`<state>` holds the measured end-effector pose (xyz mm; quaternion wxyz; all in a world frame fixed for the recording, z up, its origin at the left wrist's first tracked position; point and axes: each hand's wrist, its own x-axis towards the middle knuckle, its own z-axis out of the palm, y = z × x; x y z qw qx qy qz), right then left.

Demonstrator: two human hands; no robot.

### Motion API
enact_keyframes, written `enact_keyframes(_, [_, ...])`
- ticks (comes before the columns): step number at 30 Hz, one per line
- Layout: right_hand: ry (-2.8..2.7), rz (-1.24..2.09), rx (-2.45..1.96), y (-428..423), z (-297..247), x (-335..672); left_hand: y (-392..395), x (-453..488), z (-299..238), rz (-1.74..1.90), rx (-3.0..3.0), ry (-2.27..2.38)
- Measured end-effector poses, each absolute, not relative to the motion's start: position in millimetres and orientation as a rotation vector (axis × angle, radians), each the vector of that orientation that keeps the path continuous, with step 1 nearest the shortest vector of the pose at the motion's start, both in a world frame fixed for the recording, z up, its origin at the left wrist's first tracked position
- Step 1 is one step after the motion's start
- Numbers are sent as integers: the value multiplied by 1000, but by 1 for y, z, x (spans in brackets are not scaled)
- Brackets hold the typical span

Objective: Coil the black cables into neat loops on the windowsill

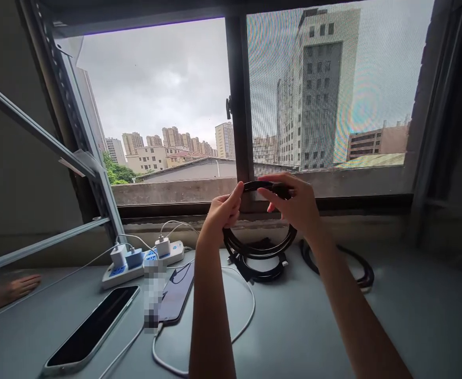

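I have one view, worn on the person's head. Looks forward and tipped a little down, from above and behind the forearms (210, 316). Wide take: window (238, 105) fills most of the upper half, worktop (294, 321) below. Forearms nearest my lens, cut by bottom edge; black cable coil (260, 253) near mid-frame, farther out; buildings (321, 95) distant, outside.

Table (290, 331): grey-blue top, smooth
Power strip (175, 253): back left from here
Dark phone (92, 329): left, face-up
Second phone (179, 295): just beside it
Black cables (268, 277): coiled, toward back
White cable (254, 304): looped
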<state>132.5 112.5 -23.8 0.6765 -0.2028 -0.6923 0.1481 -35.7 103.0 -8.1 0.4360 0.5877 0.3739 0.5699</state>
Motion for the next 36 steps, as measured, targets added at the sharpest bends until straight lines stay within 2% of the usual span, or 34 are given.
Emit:
enact_keyframes(5, [-1410,305,-731,149,-38,134,118,-35,-20,1261,1447,929])
enact_keyframes(9, [-1281,431,-1067,178,-62,138,144,-37,-45,1018,1454,1358])
enact_keyframes(16, [-1569,724,-1455,211,-113,130,196,-45,-110,773,1390,1856])
enact_keyframes(21, [-1742,730,-1759,220,-134,127,205,-46,-134,604,1434,1972])
enact_keyframes(27, [-1874,693,-1984,220,-143,128,205,-38,-141,566,1484,2014])
enact_keyframes(36, [-1938,615,-2107,220,-143,132,202,-37,-140,720,1499,1974])
